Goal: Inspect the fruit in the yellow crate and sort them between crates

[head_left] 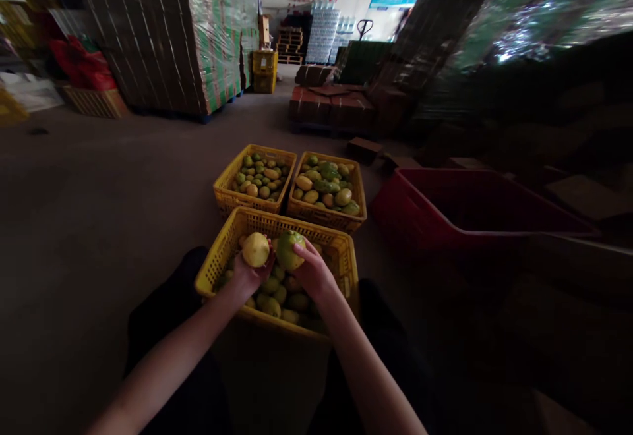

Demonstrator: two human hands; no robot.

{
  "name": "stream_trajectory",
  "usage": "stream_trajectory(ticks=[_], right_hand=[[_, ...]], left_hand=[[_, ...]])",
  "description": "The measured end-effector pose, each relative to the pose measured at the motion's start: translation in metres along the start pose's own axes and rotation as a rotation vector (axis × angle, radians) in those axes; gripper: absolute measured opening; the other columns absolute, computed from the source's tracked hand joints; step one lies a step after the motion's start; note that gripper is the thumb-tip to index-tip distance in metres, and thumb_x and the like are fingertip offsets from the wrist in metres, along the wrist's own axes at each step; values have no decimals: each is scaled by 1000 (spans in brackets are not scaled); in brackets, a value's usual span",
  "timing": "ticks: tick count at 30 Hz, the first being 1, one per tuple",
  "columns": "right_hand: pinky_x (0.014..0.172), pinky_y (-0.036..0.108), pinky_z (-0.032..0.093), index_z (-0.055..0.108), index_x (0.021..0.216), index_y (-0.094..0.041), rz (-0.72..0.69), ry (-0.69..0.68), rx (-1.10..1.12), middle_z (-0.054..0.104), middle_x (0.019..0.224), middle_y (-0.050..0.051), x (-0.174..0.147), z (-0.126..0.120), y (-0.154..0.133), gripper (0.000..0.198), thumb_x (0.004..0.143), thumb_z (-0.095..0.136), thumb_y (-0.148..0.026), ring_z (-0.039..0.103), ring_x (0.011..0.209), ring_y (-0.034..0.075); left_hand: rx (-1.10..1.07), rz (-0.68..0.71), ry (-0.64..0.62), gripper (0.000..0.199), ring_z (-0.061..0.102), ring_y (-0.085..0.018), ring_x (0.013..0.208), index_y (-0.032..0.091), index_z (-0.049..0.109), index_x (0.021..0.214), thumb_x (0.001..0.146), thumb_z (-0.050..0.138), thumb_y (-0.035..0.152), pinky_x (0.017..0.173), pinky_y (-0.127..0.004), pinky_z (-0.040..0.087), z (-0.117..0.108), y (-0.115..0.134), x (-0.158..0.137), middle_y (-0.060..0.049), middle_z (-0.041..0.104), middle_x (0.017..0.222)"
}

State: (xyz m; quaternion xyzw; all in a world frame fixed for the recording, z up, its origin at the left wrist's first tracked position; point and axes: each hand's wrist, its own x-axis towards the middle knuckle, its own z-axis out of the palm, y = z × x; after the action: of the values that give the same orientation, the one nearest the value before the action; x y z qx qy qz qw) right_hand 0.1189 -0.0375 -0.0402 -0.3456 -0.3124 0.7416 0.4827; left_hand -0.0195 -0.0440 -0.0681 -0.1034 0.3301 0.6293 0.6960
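Observation:
My left hand [251, 273] is closed around a pale yellow mango [256, 250], lifted over the near yellow crate [221, 240]. Just to its right, my right hand [312, 267] grips a larger green mango [289, 250], with the thumb resting on its side. The two fruits are close together, with a small gap between them. Below both hands, several green and yellowish mangoes [279, 295] lie in the near crate. My hands and forearms hide part of the crate's contents.
Beyond the near crate stand a left yellow crate [225, 192] and a right yellow crate [326, 215], both filled with mangoes. A large red bin [420, 214] is at the right. Wrapped stacks of cartons [217, 39] and flat brown boxes [331, 107] stand farther back.

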Motion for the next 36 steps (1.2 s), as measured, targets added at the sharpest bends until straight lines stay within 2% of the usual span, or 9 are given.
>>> stream_trajectory(ticks=[4, 7, 10, 14, 18, 23, 27, 31, 36], right_hand=[[59, 28, 51, 69, 88, -20, 16, -15, 50, 73, 83, 2, -1, -2, -5, 33, 59, 78, -31, 66, 71, 19], [53, 30, 52, 70, 87, -19, 86, 36, 106, 74, 78, 3, 0, -6, -10, 26, 67, 71, -35, 66, 66, 20], [44, 29, 50, 69, 81, -18, 197, 90, 103, 73, 68, 5, 2, -8, -11, 27, 76, 61, -43, 64, 54, 20], [30, 24, 38, 67, 78, -18, 297, 56, 37, 69, 57, 4, 2, -5, -5, 34, 82, 53, -49, 57, 37, 17], [27, 23, 33, 65, 77, -18, 285, 117, 67, 68, 53, 3, 2, -1, -2, 33, 84, 54, -48, 53, 32, 15], [29, 23, 37, 65, 74, -16, 366, 181, 180, 67, 53, 3, 5, -3, -6, 36, 88, 49, -45, 57, 37, 16], [38, 24, 47, 65, 80, -18, 288, 297, 204, 69, 58, 2, 8, -8, -8, 25, 87, 57, -39, 60, 43, 15], [51, 29, 53, 68, 83, -19, 225, 280, 162, 71, 66, 3, 7, -7, -1, 28, 84, 59, -46, 64, 56, 18], [65, 26, 47, 69, 73, -19, -338, 288, -306, 66, 67, -2, 0, -1, 20, 29, 77, 65, -48, 58, 67, 15]], left_hand=[[21, -24, -55, 32, 71, -20, 75, 20, 63, 113, 96, 37, 19, 79, -35, 58, 3, -1, 3, -3, 72, 77], [11, -19, -86, 27, 70, -19, 74, 22, 63, 111, 96, 42, 30, 73, -33, 59, 4, 2, 5, -4, 73, 78], [0, 9, -28, 28, 69, -18, 66, 21, 63, 110, 92, 52, 40, 62, -28, 58, 2, 5, 6, -3, 71, 73], [-4, -50, 17, 33, 68, -18, 62, 19, 63, 115, 93, 44, 36, 55, -28, 57, -3, 4, 11, -6, 72, 74], [54, -53, 12, 30, 71, -22, 68, 25, 63, 115, 93, 42, 28, 60, -32, 58, -4, -2, 15, -7, 72, 73], [91, -8, -141, 23, 73, -24, 82, 26, 63, 110, 93, 49, 34, 74, -37, 59, 6, -2, 10, -7, 74, 80], [75, -2, -154, 26, 71, -21, 76, 22, 65, 102, 93, 47, 38, 72, -34, 59, 9, 5, 9, -6, 74, 81], [213, 167, -128, 22, 69, -18, 74, 22, 66, 87, 89, 51, 38, 70, -31, 57, 6, 6, 11, -4, 71, 72], [783, 627, -277, 29, 67, -22, 86, 22, 69, 73, 81, 60, 48, 79, -31, 53, -1, -3, 3, -5, 72, 80]])
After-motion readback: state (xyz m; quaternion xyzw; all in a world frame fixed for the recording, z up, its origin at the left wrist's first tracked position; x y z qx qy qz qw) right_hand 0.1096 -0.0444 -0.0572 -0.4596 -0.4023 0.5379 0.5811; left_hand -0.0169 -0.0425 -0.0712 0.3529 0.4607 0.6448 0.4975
